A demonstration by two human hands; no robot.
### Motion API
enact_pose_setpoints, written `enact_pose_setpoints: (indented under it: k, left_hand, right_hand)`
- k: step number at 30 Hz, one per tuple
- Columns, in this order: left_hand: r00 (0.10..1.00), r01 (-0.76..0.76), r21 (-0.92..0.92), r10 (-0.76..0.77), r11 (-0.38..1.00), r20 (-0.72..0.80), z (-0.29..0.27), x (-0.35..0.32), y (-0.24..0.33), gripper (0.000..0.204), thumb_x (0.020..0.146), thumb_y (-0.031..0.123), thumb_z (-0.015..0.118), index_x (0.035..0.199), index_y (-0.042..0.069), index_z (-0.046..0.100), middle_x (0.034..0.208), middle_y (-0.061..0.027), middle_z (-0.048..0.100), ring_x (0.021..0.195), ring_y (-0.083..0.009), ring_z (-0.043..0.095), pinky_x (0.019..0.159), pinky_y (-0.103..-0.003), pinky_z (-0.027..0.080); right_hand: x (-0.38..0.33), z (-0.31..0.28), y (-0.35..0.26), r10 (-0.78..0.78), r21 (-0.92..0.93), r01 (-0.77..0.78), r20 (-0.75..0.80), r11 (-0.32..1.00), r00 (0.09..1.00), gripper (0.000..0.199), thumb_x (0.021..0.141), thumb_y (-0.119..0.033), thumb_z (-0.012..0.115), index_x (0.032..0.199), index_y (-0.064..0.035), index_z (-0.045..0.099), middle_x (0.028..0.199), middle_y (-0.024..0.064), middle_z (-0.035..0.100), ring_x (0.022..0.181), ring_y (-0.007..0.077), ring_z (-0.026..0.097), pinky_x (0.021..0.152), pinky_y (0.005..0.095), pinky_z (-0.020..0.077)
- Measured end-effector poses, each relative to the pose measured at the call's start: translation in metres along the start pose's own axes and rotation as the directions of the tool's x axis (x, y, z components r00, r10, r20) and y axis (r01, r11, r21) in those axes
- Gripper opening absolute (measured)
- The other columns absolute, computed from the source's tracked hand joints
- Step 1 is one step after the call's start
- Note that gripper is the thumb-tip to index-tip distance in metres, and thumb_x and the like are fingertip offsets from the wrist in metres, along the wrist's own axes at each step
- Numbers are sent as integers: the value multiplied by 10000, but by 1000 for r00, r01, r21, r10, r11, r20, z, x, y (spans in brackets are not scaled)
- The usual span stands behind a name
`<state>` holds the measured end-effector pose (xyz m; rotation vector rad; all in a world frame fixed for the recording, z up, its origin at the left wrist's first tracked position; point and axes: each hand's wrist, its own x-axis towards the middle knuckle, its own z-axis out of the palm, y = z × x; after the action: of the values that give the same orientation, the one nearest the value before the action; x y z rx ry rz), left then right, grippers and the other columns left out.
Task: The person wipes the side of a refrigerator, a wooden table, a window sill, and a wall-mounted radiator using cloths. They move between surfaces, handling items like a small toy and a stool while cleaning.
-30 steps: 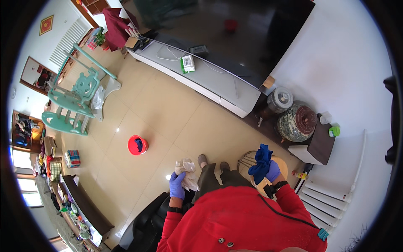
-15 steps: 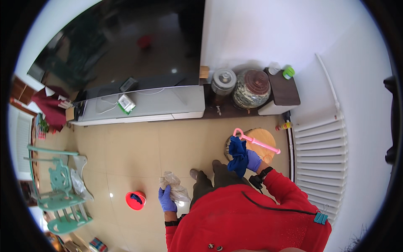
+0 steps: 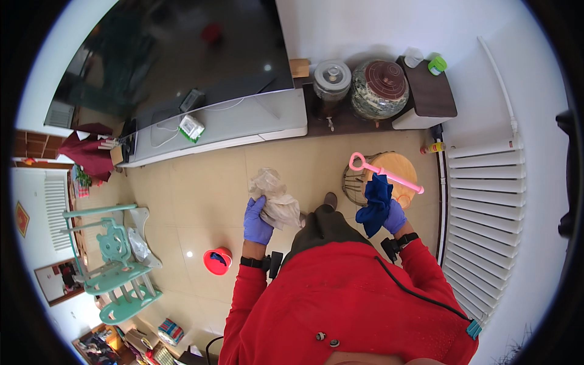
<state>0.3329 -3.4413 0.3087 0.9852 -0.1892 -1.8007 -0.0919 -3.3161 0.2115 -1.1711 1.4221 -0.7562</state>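
Note:
My left hand (image 3: 257,226), in a purple glove, is closed on a crumpled, whitish plastic bag (image 3: 280,205) held out over the floor. Its loose end sticks up past my fingers. My right hand (image 3: 396,217), gloved alike, grips a bunched dark blue cloth (image 3: 375,207) that hangs to the left of my fingers. Just beyond the cloth is a pink stick (image 3: 398,178) with a looped end, seen above a round wooden top (image 3: 401,163). Whether the stick rests there or is also held, I cannot tell.
A red bucket (image 3: 213,268) with blue cloth inside stands on the floor at left. Farther left is a green children's slide (image 3: 115,277). Ahead runs a low cabinet (image 3: 243,121) below a large television (image 3: 182,55); jars (image 3: 380,91) stand right. A white radiator (image 3: 485,207) lines the right wall.
My left hand has moved up and forward with the plastic bag. My right hand still grips the blue cloth. The view has shifted, bringing more of the room's left side in.

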Motion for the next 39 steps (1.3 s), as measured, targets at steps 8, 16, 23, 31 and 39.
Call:
enact_pose_setpoints:
  k: [8,16,23,31,39]
  left_hand:
    - [990,-15,102,29,995,-140,9,33,-40,370,919,-37,595,1285,16,577,1264,-118,640,1139,-268,639,999,-411,537]
    - [982,40,219,2,975,-190,-7,64,-56,442,933,-76,503,1362,28,539,1337,-123,598,1196,-263,607,1041,-399,504]
    - [988,131,307,-99,943,-116,-32,125,-33,436,923,-83,516,1346,16,556,1300,-109,621,1154,-241,624,1018,-366,505]
    - [981,187,484,-188,855,-47,-40,189,8,398,916,-78,559,1304,4,587,1235,-93,655,1104,-220,640,995,-343,511]
    - [912,306,639,-410,706,16,-27,209,1,406,914,-63,565,1316,-6,577,1271,-114,638,1124,-248,634,1011,-379,505]
  right_hand:
    - [-6,-20,2,314,885,-108,-45,453,948,316,1032,-213,522,1301,-47,550,1175,76,642,1005,220,638,912,398,531]
    - [-14,-18,-6,305,663,-87,-220,744,927,287,1004,-214,586,1251,-69,567,1055,41,630,919,171,617,837,365,540]
    - [-31,13,-37,240,252,-155,-350,955,906,295,985,-157,609,1261,-59,569,1063,59,643,941,169,628,861,369,546]
    - [-33,83,-64,364,501,-84,-493,861,790,278,1007,-125,554,1274,-49,565,1124,95,655,983,195,642,893,372,551]
    - [-85,162,-48,457,570,-28,-629,822,628,298,992,-144,561,1276,-56,575,1159,90,649,1038,207,630,950,370,523]
